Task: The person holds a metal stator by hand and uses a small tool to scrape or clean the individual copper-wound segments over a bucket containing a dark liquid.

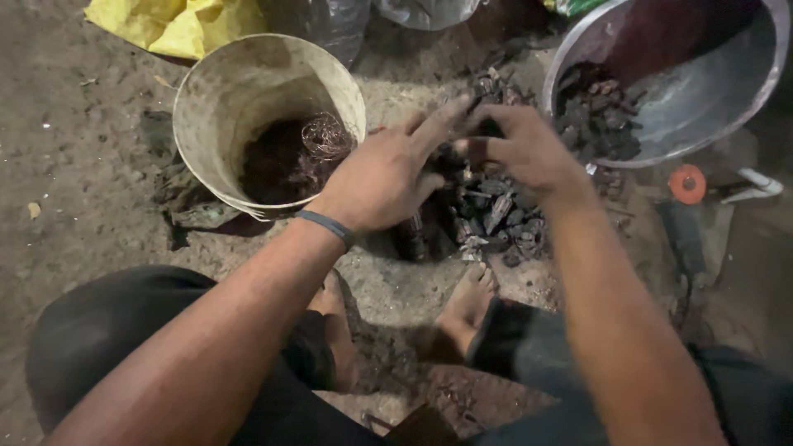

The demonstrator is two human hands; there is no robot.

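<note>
A pile of small dark scrap pieces lies on the dirt ground in front of my bare feet. My left hand hovers flat over the pile's left side, fingers spread, a dark band on its wrist. My right hand rests on the top of the pile with its fingers curled around a dark piece. A dirty white bucket to the left holds dark scrap and a tangle of thin copper wire. A tilted metal basin at the upper right holds more dark pieces.
Yellow plastic sacking and a grey bag lie behind the bucket. An orange round cap and a white-handled tool sit right of the pile. My knees and feet fill the lower frame.
</note>
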